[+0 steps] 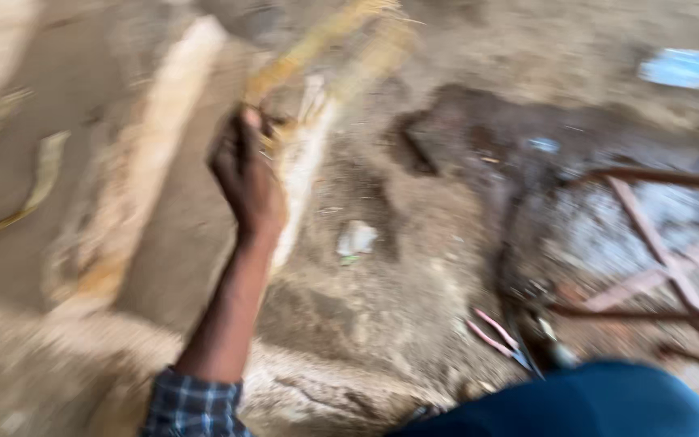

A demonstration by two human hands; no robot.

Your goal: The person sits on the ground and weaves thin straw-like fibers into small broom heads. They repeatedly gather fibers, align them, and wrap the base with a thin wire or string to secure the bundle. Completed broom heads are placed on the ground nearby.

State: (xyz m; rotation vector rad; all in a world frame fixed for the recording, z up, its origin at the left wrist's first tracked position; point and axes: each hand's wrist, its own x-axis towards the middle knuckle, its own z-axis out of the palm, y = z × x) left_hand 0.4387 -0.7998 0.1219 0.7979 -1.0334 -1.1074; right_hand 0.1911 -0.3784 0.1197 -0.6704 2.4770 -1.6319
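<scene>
On the dirt ground [414, 243], upper middle: one hand [246, 174], reaching forward from a checked sleeve [192, 405] at the lower edge. From the arm's position it reads as the left; the picture is heavily blurred, so this is not certain. Fingers are curled shut around a bundle of pale yellow stalks [325, 48], which runs up and to the right from the fist toward the top edge. A whitish strip [301, 162] hangs down from the same grip, beside the wrist.

Left of the hand: a long pale log [151, 146], lying on a slant from the top edge down toward the left side; whether it touches the hand cannot be told.

Far left: a curved yellowish peel [42, 174], well apart from the hand.

Middle: a small pale scrap [356, 239], near the forearm, lying flat.

Right: a dark wet patch [511, 146], with a rusty metal frame [665, 243] standing over its right part.

Lower right: pliers [499, 336] with pink handles, on the ground just beside the frame.

Upper right corner: a light blue scrap [685, 69].

Bottom right edge: blue cloth [600, 405], close to the camera.

The other hand is out of sight.
</scene>
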